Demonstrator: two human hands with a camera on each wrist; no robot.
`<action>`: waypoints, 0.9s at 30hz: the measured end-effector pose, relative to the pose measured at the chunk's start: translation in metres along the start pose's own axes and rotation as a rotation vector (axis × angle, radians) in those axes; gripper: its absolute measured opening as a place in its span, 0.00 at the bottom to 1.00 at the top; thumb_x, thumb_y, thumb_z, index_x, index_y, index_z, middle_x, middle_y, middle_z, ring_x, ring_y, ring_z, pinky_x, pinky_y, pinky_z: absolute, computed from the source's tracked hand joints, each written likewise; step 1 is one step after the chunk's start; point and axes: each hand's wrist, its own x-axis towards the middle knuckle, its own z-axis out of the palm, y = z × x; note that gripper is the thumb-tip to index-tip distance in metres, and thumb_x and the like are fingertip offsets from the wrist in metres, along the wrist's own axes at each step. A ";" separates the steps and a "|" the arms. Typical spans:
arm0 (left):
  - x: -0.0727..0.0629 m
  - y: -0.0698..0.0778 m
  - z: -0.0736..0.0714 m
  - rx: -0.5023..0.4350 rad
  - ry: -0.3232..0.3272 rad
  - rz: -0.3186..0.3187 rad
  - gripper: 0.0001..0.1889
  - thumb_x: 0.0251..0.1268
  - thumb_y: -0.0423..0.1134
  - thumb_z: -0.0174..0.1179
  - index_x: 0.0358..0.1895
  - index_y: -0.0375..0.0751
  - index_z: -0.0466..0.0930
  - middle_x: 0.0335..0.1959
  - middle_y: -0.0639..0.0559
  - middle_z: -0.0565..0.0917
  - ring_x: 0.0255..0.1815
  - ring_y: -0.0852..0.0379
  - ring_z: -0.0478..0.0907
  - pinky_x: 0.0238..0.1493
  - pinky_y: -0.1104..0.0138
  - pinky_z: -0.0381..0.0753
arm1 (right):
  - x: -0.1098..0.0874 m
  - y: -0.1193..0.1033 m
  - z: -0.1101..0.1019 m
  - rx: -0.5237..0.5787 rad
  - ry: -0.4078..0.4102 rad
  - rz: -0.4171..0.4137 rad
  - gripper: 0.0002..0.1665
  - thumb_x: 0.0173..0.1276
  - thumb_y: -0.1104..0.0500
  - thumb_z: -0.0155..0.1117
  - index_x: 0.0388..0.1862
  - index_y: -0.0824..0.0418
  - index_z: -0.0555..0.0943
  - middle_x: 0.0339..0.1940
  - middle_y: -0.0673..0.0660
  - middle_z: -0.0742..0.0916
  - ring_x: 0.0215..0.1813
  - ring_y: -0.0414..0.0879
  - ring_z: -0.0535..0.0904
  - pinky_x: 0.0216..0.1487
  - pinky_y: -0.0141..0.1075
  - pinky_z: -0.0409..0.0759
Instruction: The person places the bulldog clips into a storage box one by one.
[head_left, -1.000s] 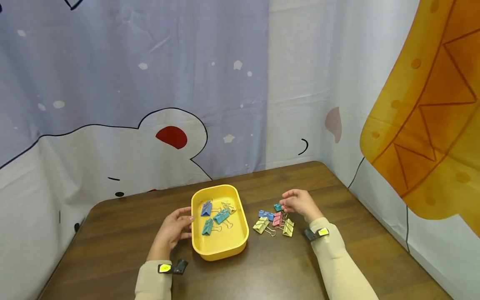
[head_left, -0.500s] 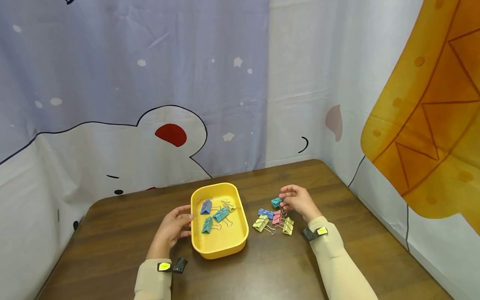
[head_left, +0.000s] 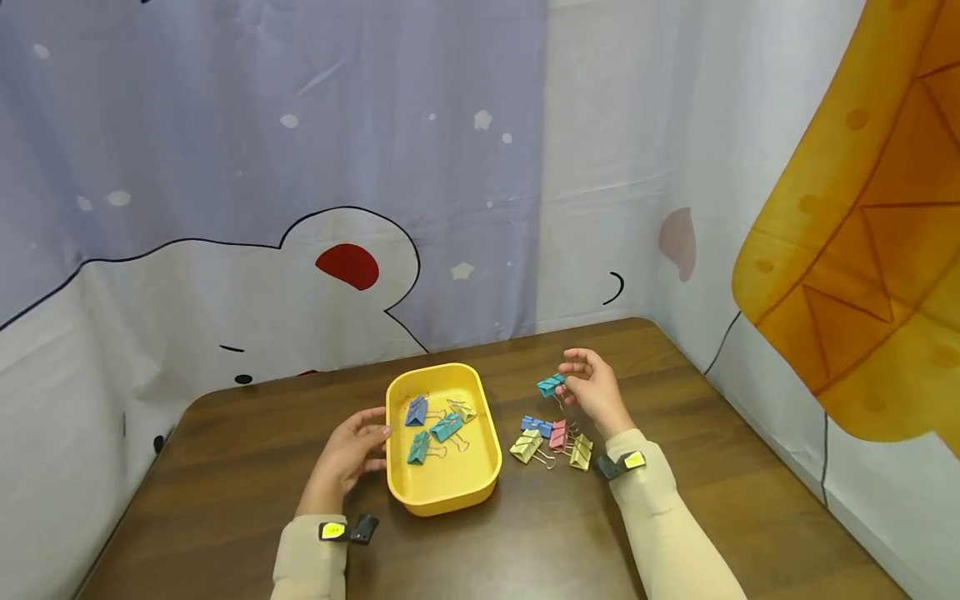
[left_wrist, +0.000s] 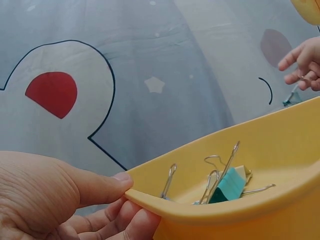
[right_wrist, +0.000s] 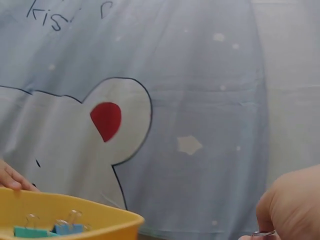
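Observation:
My left hand (head_left: 349,452) grips the left rim of a yellow tray (head_left: 442,506), thumb on top of the rim and fingers against the outer wall, as the left wrist view shows. Inside the tray lie a blue binder clip (head_left: 416,410), two teal binder clips (head_left: 447,427) and a pale yellow one (head_left: 462,410). Right of the tray, my right hand (head_left: 596,390) pinches a teal binder clip (head_left: 551,385) above the table. Below that hand sits a small group of clips: a blue one (head_left: 537,426), a pink one (head_left: 559,436) and two pale yellow ones (head_left: 527,446).
The brown wooden table (head_left: 525,533) carries everything. A printed curtain (head_left: 465,167) hangs behind its far edge, and another with an orange figure (head_left: 862,250) runs along the right side.
My right hand has lifted the teal binder clip up and away from the group, slightly toward the left. The left hand keeps its hold on the tray, which stays in place.

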 end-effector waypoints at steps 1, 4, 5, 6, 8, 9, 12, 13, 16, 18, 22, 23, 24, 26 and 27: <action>0.000 0.000 0.001 0.000 -0.004 0.001 0.25 0.74 0.31 0.58 0.71 0.38 0.67 0.55 0.33 0.79 0.36 0.53 0.80 0.31 0.63 0.88 | 0.000 -0.002 0.003 0.009 0.003 -0.006 0.30 0.62 0.79 0.51 0.63 0.66 0.72 0.51 0.70 0.81 0.31 0.49 0.86 0.26 0.33 0.81; 0.001 0.001 0.002 -0.002 -0.005 0.000 0.25 0.74 0.31 0.59 0.71 0.38 0.67 0.54 0.33 0.79 0.35 0.53 0.80 0.30 0.63 0.88 | 0.000 -0.008 0.012 0.037 -0.015 -0.017 0.30 0.61 0.78 0.51 0.63 0.66 0.72 0.49 0.67 0.81 0.31 0.50 0.86 0.25 0.33 0.81; 0.001 0.001 0.002 -0.003 -0.002 -0.002 0.25 0.74 0.31 0.59 0.71 0.38 0.67 0.54 0.33 0.79 0.35 0.54 0.80 0.30 0.63 0.88 | -0.001 -0.010 0.015 0.043 -0.024 -0.018 0.29 0.61 0.78 0.52 0.62 0.66 0.72 0.49 0.65 0.81 0.32 0.51 0.86 0.25 0.33 0.81; 0.001 0.001 0.001 0.000 0.000 -0.002 0.25 0.74 0.31 0.58 0.71 0.38 0.67 0.54 0.33 0.79 0.35 0.54 0.80 0.30 0.63 0.88 | -0.002 -0.012 0.018 0.045 -0.031 -0.020 0.29 0.61 0.78 0.52 0.62 0.65 0.73 0.49 0.64 0.82 0.32 0.51 0.86 0.25 0.34 0.82; 0.001 0.001 0.001 0.000 0.002 -0.005 0.25 0.74 0.31 0.58 0.71 0.37 0.67 0.54 0.33 0.79 0.35 0.54 0.80 0.30 0.63 0.88 | -0.003 -0.015 0.025 0.045 -0.051 -0.025 0.28 0.62 0.77 0.52 0.62 0.65 0.73 0.50 0.66 0.81 0.32 0.52 0.86 0.25 0.35 0.82; 0.001 0.001 0.001 -0.002 0.006 -0.008 0.25 0.74 0.31 0.58 0.71 0.38 0.67 0.54 0.34 0.80 0.35 0.54 0.80 0.30 0.63 0.88 | -0.004 -0.016 0.029 0.046 -0.060 -0.027 0.28 0.62 0.77 0.51 0.62 0.65 0.74 0.51 0.68 0.81 0.33 0.53 0.86 0.25 0.35 0.82; 0.001 0.001 0.000 0.000 0.000 -0.003 0.25 0.74 0.31 0.58 0.71 0.38 0.67 0.55 0.33 0.79 0.35 0.54 0.80 0.30 0.63 0.88 | -0.006 -0.019 0.038 0.045 -0.078 -0.030 0.28 0.62 0.77 0.51 0.61 0.64 0.74 0.53 0.71 0.80 0.33 0.54 0.86 0.25 0.35 0.83; 0.001 0.002 0.000 0.000 -0.001 -0.004 0.25 0.74 0.31 0.58 0.71 0.38 0.67 0.55 0.33 0.79 0.35 0.54 0.80 0.31 0.62 0.88 | -0.007 -0.020 0.042 0.048 -0.087 -0.030 0.28 0.62 0.77 0.51 0.61 0.64 0.74 0.54 0.73 0.80 0.33 0.55 0.86 0.25 0.35 0.82; 0.001 0.003 0.000 -0.002 -0.005 0.001 0.25 0.74 0.31 0.59 0.71 0.37 0.66 0.56 0.32 0.78 0.36 0.54 0.80 0.30 0.63 0.88 | -0.010 -0.025 0.050 0.053 -0.116 -0.023 0.28 0.63 0.77 0.51 0.62 0.65 0.74 0.54 0.73 0.80 0.35 0.62 0.86 0.27 0.38 0.84; 0.001 0.005 0.001 -0.006 -0.007 0.003 0.26 0.74 0.31 0.59 0.71 0.37 0.66 0.55 0.32 0.78 0.35 0.53 0.79 0.29 0.64 0.88 | -0.011 -0.027 0.055 0.059 -0.137 -0.023 0.27 0.63 0.77 0.51 0.62 0.66 0.74 0.54 0.72 0.80 0.36 0.63 0.86 0.27 0.39 0.84; 0.001 0.005 0.001 -0.014 -0.012 0.007 0.26 0.74 0.30 0.59 0.71 0.35 0.66 0.54 0.33 0.79 0.35 0.54 0.79 0.28 0.64 0.88 | -0.012 -0.028 0.065 0.062 -0.158 -0.036 0.26 0.64 0.76 0.51 0.61 0.65 0.74 0.54 0.71 0.81 0.33 0.58 0.87 0.26 0.36 0.83; 0.001 0.005 0.001 -0.015 -0.012 0.006 0.26 0.74 0.30 0.59 0.71 0.36 0.66 0.53 0.33 0.79 0.35 0.54 0.79 0.28 0.64 0.88 | -0.014 -0.029 0.067 0.067 -0.160 -0.041 0.26 0.64 0.76 0.52 0.61 0.65 0.75 0.54 0.71 0.81 0.32 0.56 0.86 0.26 0.35 0.82; 0.001 0.005 0.001 -0.014 -0.011 0.004 0.25 0.74 0.30 0.59 0.71 0.36 0.66 0.53 0.33 0.79 0.34 0.54 0.79 0.28 0.64 0.88 | -0.015 -0.029 0.070 0.069 -0.163 -0.043 0.26 0.64 0.76 0.52 0.60 0.65 0.75 0.53 0.71 0.81 0.32 0.55 0.86 0.25 0.35 0.82; 0.001 0.004 0.001 -0.012 -0.012 0.000 0.26 0.74 0.30 0.59 0.71 0.36 0.66 0.53 0.34 0.79 0.34 0.54 0.79 0.28 0.64 0.88 | -0.017 -0.031 0.075 0.073 -0.170 -0.054 0.25 0.63 0.76 0.53 0.59 0.64 0.76 0.52 0.69 0.82 0.31 0.53 0.86 0.26 0.36 0.83; 0.001 0.004 0.001 -0.014 -0.010 -0.001 0.26 0.74 0.30 0.59 0.71 0.36 0.66 0.53 0.34 0.79 0.34 0.54 0.79 0.28 0.64 0.88 | -0.018 -0.031 0.077 0.074 -0.173 -0.058 0.25 0.63 0.76 0.53 0.58 0.63 0.77 0.51 0.69 0.82 0.30 0.53 0.86 0.26 0.36 0.83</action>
